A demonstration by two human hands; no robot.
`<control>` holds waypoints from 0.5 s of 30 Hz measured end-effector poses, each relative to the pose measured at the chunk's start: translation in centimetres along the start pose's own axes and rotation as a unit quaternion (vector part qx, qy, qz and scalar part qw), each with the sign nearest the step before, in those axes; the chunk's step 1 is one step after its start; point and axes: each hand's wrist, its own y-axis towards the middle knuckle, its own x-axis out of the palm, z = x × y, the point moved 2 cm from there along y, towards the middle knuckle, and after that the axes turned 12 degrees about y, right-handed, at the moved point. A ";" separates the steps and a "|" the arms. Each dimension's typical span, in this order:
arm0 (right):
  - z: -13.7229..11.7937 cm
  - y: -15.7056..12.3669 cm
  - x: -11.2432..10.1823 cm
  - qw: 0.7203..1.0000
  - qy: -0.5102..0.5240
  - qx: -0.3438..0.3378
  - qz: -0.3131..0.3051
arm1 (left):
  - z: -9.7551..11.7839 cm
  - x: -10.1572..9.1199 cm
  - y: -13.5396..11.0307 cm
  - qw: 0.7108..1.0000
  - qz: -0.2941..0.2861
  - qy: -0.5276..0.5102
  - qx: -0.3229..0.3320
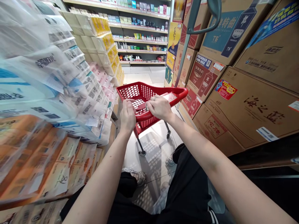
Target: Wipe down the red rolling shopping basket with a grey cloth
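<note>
A red plastic shopping cart (149, 115) with perforated basket walls stands in front of me, turned at an angle in the aisle. My left hand (127, 115) is closed on its near left rim, thumb uppermost. Over the near rim and handle, my right hand (160, 107) is closed with its fingers curled round the red edge. The part of the basket that shows holds no goods. Two of the cart's dark legs and casters are visible beneath it on the pale tiles.
Stacked tissue packs (81, 93) line the left side, close to my left arm. Tall piles of cardboard cartons (252, 105) wall the right side. A grey pole (183, 62) with a looped top rises beside the cartons. Shelves of small goods (142, 32) cross the far end.
</note>
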 end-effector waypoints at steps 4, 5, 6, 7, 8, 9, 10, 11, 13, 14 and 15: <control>1.6 0.2 -1.0 0.999 0.034 0.004 -0.019 | 1.1 0.2 -1.0 0.999 -0.030 -0.017 0.026; 2.1 0.2 -1.3 0.999 0.044 0.002 -0.022 | 1.1 0.3 -1.1 0.998 -0.043 -0.021 0.036; 2.5 0.1 -1.5 0.998 0.056 -0.003 -0.026 | 0.9 0.4 -1.2 0.997 -0.053 -0.020 0.046; 2.9 0.1 -1.7 0.997 0.070 -0.010 -0.030 | 0.6 0.5 -1.2 0.997 -0.059 -0.013 0.055; 3.4 0.0 -1.9 0.996 0.082 -0.016 -0.035 | 0.1 0.6 -1.1 0.996 -0.061 0.000 0.064; 3.8 -0.1 -2.0 0.995 0.093 -0.020 -0.038 | -0.6 0.8 -0.9 0.995 -0.061 0.020 0.075; 4.1 -0.1 -2.2 0.994 0.100 -0.023 -0.039 | -1.3 0.9 -0.6 0.993 -0.063 0.043 0.086; 4.5 -0.2 -2.3 0.993 0.105 -0.026 -0.038 | -2.0 1.1 -0.3 0.990 -0.066 0.070 0.098; 4.8 -0.4 -2.4 0.993 0.108 -0.035 -0.033 | -3.2 1.5 0.3 0.982 -0.077 0.127 0.116; 4.7 -0.6 -2.3 0.993 0.108 -0.041 -0.029 | -3.6 1.6 0.5 0.978 -0.080 0.154 0.119; 4.5 -0.9 -2.1 0.993 0.107 -0.045 -0.023 | -3.8 1.7 0.6 0.974 -0.079 0.180 0.115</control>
